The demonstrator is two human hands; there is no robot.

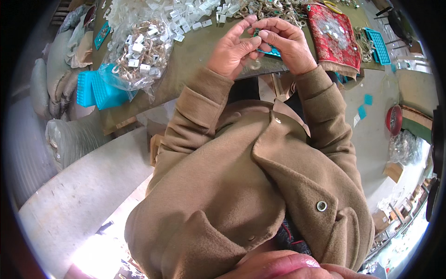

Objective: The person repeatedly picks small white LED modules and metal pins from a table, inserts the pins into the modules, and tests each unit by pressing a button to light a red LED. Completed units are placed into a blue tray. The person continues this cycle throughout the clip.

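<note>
My right hand (pixel 289 44) pinches a small green circuit board (pixel 256 32) between thumb and fingertips above the table's near edge. Close against it, my left hand (pixel 234 49) has its thumb just below the board and its index finger raised, the other fingers curled. A pale coiled cable (pixel 254 64) hangs under the left fingers; its join to the board is hidden. Partly covered by my hands, a blue tray (pixel 272 52) lies below them.
White plastic housings (pixel 188 21) are heaped at the back. On the left, a clear bag (pixel 141 56) of housings and cables stands beside blue trays (pixel 109 90). To the right lies a red patterned cloth (pixel 327 23) bearing small pale pieces; another blue tray (pixel 377 45) is beyond.
</note>
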